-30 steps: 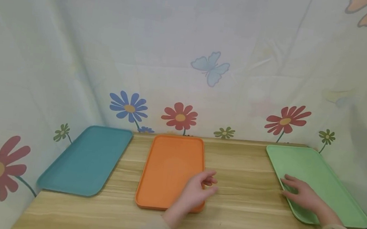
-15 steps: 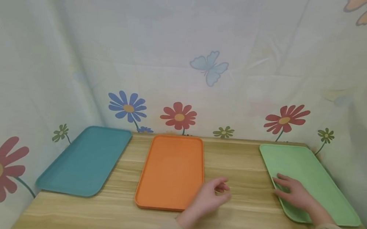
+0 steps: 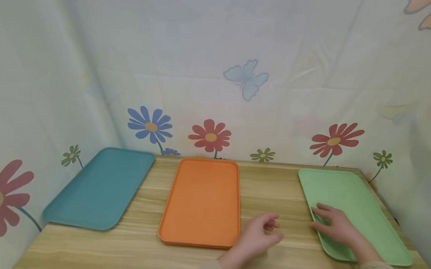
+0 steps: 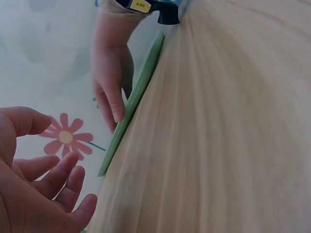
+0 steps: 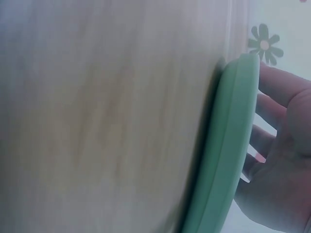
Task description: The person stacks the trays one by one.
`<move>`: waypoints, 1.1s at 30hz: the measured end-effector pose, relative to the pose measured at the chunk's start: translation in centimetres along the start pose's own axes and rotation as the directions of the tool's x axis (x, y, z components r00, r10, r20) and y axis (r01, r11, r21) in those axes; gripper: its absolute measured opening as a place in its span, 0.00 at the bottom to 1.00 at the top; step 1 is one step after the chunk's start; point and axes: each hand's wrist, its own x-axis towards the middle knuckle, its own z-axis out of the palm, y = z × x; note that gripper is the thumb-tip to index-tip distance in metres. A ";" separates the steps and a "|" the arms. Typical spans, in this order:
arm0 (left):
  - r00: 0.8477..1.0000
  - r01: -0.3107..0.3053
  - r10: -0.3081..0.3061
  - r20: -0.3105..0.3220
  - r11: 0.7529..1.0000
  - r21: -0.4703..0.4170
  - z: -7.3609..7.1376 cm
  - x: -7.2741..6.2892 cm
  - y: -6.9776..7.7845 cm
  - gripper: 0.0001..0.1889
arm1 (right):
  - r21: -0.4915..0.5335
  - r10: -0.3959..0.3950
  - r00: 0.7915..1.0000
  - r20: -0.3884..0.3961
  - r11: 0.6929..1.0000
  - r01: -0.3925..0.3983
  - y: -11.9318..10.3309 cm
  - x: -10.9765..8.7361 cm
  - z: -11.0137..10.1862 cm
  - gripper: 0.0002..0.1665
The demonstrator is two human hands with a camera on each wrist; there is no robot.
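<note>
My right hand (image 3: 335, 226) reaches over a light green rectangular tray (image 3: 364, 209) on the right of the table, fingertips at the inside of its left rim. In the left wrist view the fingers of that right hand (image 4: 111, 80) point down onto the tray, fairly straight. From the right wrist view, the green rim (image 5: 231, 145) hides the fingertips. My left hand (image 3: 256, 238) hovers over the wood between the trays, fingers loosely bent and holding nothing. Just left of it lies an orange tray (image 3: 203, 202).
A teal tray (image 3: 103, 188) lies at the left side of the wooden table (image 3: 130, 254). A white cloth (image 3: 183, 62) printed with flowers and butterflies hangs behind the table and along its sides.
The green tray has slid left along the table together with my right hand. My left hand has moved right, off the orange tray's edge. The orange and teal trays stay put.
</note>
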 end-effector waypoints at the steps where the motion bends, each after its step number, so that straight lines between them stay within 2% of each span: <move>1: 1.000 0.005 -0.005 -0.001 1.000 0.000 0.1 0.0 0.0 0.25 | -0.002 0.009 1.000 0.005 1.000 -0.009 -0.1 0.1 0.1 0.28; 9: 1.000 0.005 -0.004 -0.007 1.000 0.019 0.8 0.1 0.1 0.25 | 0.025 -0.002 0.999 -0.036 1.000 0.003 -0.8 0.6 1.3 0.29; 12: 1.000 0.017 -0.017 -0.008 1.000 0.018 0.9 0.1 0.2 0.25 | 0.024 0.058 0.998 0.010 0.998 -0.058 -1.8 0.9 1.2 0.30; 16: 0.999 0.031 -0.030 -0.012 0.999 0.022 1.0 0.2 0.2 0.25 | 0.005 0.143 0.986 0.090 0.990 -0.144 -3.1 1.3 1.1 0.31; 23: 0.998 0.052 -0.052 -0.022 0.998 0.036 1.4 0.5 0.0 0.25 | -0.008 0.163 0.980 0.109 0.986 -0.164 -4.2 1.8 1.3 0.31; 27: 0.998 0.052 -0.050 -0.028 0.997 0.055 1.7 0.8 0.2 0.25 | 0.025 0.149 0.984 0.100 0.988 -0.152 -4.3 1.9 1.2 0.29; 33: 0.999 0.038 -0.037 -0.031 0.998 0.054 2.5 1.2 0.4 0.25 | 0.129 0.155 0.988 0.031 0.979 -0.157 -3.0 1.6 0.8 0.25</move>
